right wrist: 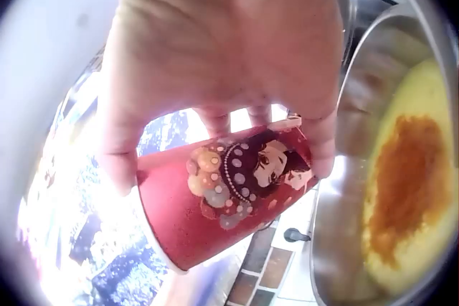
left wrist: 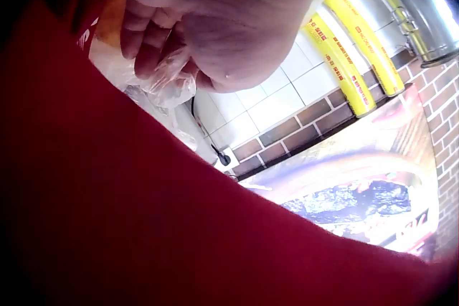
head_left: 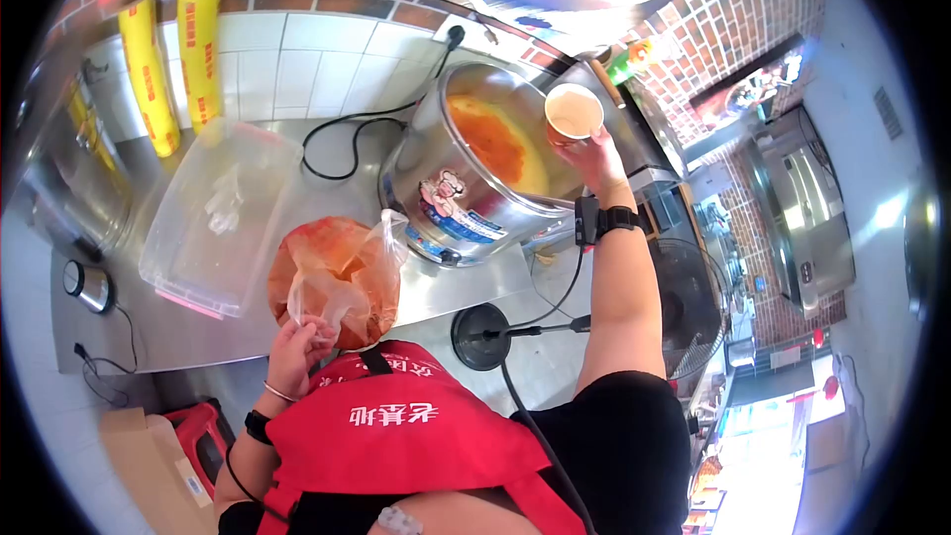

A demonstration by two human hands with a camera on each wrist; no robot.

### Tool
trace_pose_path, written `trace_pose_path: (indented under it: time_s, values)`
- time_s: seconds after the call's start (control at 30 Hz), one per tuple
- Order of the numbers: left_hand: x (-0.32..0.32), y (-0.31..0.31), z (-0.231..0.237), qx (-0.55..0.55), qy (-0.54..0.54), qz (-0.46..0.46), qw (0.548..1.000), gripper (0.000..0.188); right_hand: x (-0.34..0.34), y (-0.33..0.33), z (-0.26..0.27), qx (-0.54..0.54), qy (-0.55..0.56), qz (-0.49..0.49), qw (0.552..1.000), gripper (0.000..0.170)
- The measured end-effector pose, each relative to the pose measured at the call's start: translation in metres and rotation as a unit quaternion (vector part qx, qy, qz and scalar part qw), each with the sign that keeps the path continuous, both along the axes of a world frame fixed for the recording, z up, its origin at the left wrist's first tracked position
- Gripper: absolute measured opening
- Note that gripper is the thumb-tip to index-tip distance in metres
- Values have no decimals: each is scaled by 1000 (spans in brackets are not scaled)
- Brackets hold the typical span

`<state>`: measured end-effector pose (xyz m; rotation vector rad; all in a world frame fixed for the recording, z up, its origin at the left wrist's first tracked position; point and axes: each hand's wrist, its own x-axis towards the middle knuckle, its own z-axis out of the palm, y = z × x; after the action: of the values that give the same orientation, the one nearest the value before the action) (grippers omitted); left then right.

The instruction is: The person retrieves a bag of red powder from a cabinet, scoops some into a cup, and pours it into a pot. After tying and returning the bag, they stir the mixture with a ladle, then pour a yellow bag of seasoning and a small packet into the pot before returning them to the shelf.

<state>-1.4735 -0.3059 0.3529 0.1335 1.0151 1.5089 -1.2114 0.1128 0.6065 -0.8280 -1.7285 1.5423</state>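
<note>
The right hand (head_left: 594, 160) grips a red printed paper cup (right wrist: 222, 191) by its side, above the rim of a large steel pot (head_left: 461, 200). In the head view the cup's pale inside shows. Orange-red powder (right wrist: 409, 184) lies on yellow contents in the pot. The left hand (head_left: 297, 352) pinches the edge of a clear plastic bag (head_left: 337, 302). This bag lines a round container (head_left: 297, 267) with orange-red matter, close to the apron. In the left wrist view the left hand (left wrist: 215, 26) has its fingers curled at the crumpled plastic.
A clear plastic bin (head_left: 213, 228) with a crumpled piece inside stands on the steel counter (head_left: 446, 299). Two yellow rolls (head_left: 149, 74) stand by the tiled wall. A black cable (head_left: 355, 147) loops behind the pot, and a small steel-and-black device (head_left: 89, 284) sits at the left.
</note>
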Motion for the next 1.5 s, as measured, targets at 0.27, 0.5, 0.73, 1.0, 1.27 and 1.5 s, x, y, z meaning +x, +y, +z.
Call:
trace_pose_path:
  time_s: [0.27,0.5,0.73,1.0,1.27,1.5]
  values:
    - [-4,7,-11,22,-10,-51,998,14,21,-21,21,-46,87,-10,995,77]
    - [0,11,-23,31,5,-76,997,13,17,-2,17,550,-392,-192,713,69]
    - [16,43,-29,0,27,3,1000,13,63,69,75,578,-433,-235,651,78]
    - [78,111,-14,-32,48,209,976,16,161,187,126,554,-595,-293,503,83]
    - [116,132,-22,-88,88,281,952,15,170,257,101,609,-600,-166,492,78]
    - [126,148,-23,-85,104,287,948,15,166,275,101,598,-628,-133,480,79]
